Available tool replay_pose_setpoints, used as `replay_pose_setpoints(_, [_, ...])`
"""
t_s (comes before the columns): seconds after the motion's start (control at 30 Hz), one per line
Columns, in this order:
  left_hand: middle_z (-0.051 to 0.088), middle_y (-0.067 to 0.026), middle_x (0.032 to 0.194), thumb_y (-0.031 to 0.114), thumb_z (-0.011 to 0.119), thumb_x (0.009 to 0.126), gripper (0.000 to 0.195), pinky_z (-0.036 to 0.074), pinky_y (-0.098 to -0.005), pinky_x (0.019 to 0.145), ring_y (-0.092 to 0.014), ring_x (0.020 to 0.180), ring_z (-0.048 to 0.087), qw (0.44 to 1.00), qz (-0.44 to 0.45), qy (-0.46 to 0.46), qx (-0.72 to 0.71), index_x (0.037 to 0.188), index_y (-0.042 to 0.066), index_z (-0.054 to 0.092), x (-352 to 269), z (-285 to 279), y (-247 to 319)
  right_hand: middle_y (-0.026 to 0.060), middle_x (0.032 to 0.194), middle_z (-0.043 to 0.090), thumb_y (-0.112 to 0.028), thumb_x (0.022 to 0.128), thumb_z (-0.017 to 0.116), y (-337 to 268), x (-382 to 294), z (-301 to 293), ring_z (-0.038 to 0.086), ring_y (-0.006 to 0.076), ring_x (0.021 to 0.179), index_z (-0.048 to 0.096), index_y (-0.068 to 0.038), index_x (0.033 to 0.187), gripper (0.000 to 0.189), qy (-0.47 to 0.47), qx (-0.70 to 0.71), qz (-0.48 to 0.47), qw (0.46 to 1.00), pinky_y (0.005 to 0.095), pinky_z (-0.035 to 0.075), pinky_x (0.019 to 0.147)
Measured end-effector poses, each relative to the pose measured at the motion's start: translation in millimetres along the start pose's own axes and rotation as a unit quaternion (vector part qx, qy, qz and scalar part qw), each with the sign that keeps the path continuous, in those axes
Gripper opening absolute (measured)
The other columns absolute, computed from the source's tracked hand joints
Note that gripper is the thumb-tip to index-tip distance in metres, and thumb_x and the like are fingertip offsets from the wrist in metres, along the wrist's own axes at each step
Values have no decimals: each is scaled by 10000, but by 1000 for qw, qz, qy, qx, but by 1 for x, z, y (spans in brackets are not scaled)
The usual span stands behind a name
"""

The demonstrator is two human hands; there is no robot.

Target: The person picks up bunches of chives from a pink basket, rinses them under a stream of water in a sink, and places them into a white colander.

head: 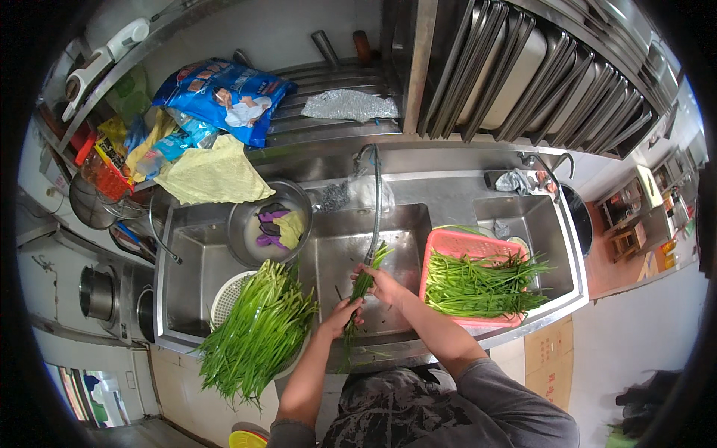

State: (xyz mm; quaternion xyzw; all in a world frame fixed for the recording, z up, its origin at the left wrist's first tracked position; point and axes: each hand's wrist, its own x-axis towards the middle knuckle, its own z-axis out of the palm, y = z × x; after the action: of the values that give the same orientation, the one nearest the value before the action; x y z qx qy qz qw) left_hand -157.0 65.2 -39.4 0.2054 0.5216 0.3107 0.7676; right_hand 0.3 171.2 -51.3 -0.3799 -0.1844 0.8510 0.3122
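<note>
Over the middle basin of a steel sink point(336, 241), my left hand point(343, 316) is closed around the lower part of a bunch of green leafy stalks, like garlic chives point(361, 285). Higher on the same bunch, my right hand point(378, 281) grips it just below the end of a flexible metal faucet hose point(376, 207). Whether water runs is unclear. A large heap of the same greens point(257, 330) lies on a white perforated basket point(224, 291) at the left. More greens point(482, 283) fill a pink plastic basket point(468, 241) at the right.
A metal bowl point(232, 224) with cloths in water point(280, 229) stands behind the left heap. A yellow cloth point(215, 171) hangs from the shelf beside a blue plastic bag point(224, 98). Metal trays point(504, 84) stand upright on the right rack. A smaller basin point(543, 218) holds a scrubber.
</note>
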Motion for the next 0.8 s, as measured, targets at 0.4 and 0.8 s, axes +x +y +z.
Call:
replay_pose_setpoints(0.4, [446,19,686,456,506,980,431,372,-269,568,-94,615,433,953,81,64,285,923,49,637,3,-6,25,114,1016,607,-233,1018,463,-47,-21,-28,628,266,954,506,-45,1047,195,140,154,-225,952,414,547,836])
replay_pose_setpoints(0.8, [647,-116,838,409,536,961,399,459,-373,706,-216,773,604,847,206,42,488,976,21,626,20,32,60,122,1046,612,-304,1011,469,-86,-105,-77,605,288,1024,523,-21,1051,291,201,200,-361,889,453,501,946])
